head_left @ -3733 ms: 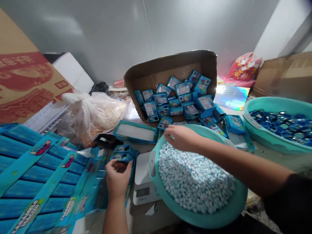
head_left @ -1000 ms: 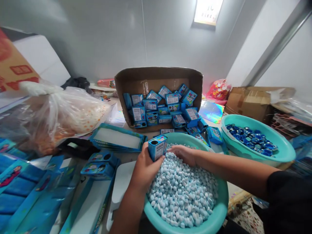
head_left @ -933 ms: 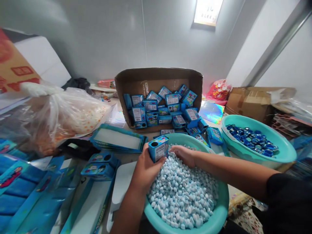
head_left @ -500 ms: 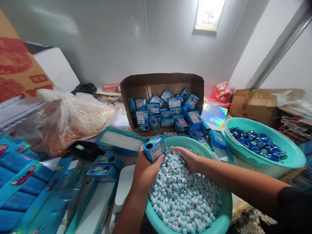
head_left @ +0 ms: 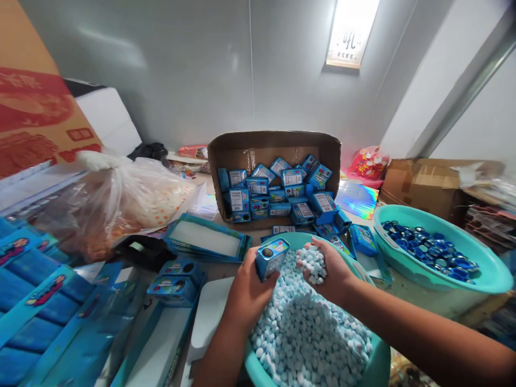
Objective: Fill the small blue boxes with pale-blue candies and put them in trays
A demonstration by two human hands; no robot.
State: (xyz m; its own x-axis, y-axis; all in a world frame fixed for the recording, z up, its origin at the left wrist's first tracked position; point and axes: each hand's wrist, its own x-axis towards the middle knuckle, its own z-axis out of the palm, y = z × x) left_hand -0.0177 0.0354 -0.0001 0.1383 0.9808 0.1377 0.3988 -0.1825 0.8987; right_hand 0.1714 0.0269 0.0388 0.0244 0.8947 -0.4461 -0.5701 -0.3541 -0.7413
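Observation:
My left hand [head_left: 252,287] is wrapped round a small blue candy box [head_left: 272,259], tilted, with a round dark hole in its top face. Cupped in my right hand [head_left: 334,271] is a heap of small pale blue and white candies [head_left: 313,263], just to the right of the box. Both hands are over a turquoise basin [head_left: 382,363] filled with the same loose candies [head_left: 310,338]. Behind the basin, a cardboard box [head_left: 274,141] lies open toward me, holding several blue candy boxes [head_left: 258,186].
On the right, a second turquoise basin [head_left: 489,267] holds shiny blue caps [head_left: 433,247]. Flat blue trays [head_left: 207,236] lie left of centre, near two candy boxes [head_left: 173,287] with holes. A tied plastic bag [head_left: 133,188] and blue packs [head_left: 36,301] occupy the left side.
My right hand has come up out of the candies with a handful and turned its palm toward the box. My left hand has tilted the box and shifted slightly right and down.

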